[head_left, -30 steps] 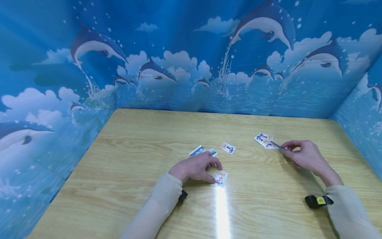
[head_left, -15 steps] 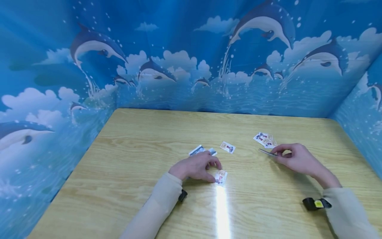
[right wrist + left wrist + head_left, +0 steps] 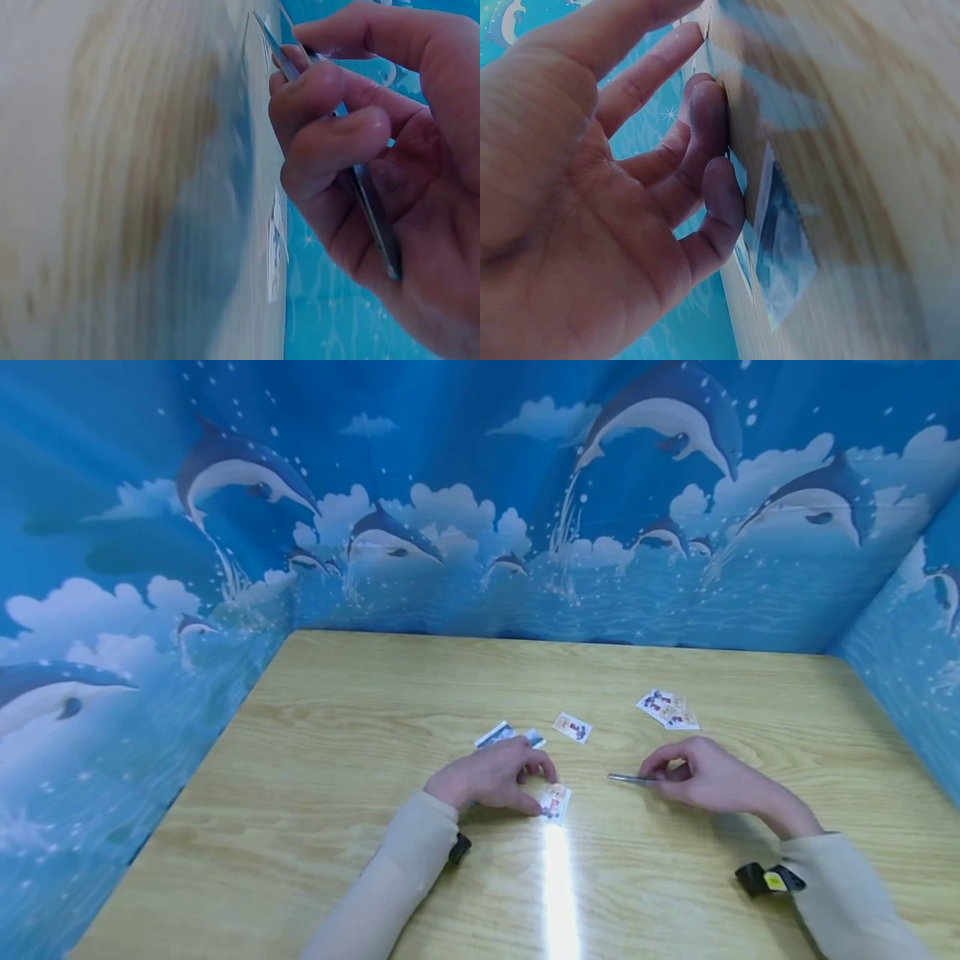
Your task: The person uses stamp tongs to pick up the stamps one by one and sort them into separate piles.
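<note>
My right hand (image 3: 708, 775) grips a pair of metal tweezers (image 3: 630, 779), tips pointing left over the middle of the table. In the right wrist view the tweezers (image 3: 373, 217) run across the palm, fingers and thumb around them, with nothing visible between the tips. My left hand (image 3: 491, 774) rests on the table, its fingers loosely bent. Its thumb tip is right at the edge of a small printed card (image 3: 556, 804). Behind the left knuckles lie bluish cards (image 3: 495, 734), partly hidden; one such card (image 3: 782, 255) shows beside the fingers in the left wrist view.
A single printed card (image 3: 573, 727) lies beyond the left hand. Further right, several overlapping cards (image 3: 667, 709) form a small group on the wooden table (image 3: 360, 693). A dolphin-printed curtain (image 3: 465, 602) borders the table at the back and sides.
My right hand has moved left and towards me with the tweezers, away from the overlapping cards at the right. The left hand and the cards have stayed in place.
</note>
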Tool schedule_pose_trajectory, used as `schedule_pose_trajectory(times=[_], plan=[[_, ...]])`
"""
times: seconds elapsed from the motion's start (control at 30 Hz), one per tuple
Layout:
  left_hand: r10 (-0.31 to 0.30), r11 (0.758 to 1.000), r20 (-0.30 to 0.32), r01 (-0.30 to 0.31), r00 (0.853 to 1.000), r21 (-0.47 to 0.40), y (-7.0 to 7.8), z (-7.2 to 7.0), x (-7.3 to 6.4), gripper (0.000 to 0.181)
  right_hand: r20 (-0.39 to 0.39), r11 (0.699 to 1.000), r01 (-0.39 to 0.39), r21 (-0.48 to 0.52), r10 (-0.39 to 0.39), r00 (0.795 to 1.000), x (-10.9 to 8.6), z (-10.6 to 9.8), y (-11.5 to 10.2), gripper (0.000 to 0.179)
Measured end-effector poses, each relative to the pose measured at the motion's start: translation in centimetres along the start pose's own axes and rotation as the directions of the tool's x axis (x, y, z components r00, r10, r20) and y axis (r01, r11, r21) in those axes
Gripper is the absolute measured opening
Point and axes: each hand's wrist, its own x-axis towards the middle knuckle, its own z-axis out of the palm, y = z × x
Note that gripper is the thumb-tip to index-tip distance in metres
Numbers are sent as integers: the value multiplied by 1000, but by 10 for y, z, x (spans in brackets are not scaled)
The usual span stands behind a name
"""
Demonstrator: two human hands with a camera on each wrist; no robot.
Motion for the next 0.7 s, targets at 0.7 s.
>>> schedule_pose_trajectory(times=[0.7], plan=[[-4,1000,5,4,1000,-11,0,0,0,36,62,995,100,-2,-100,993,20,19,-17,15]])
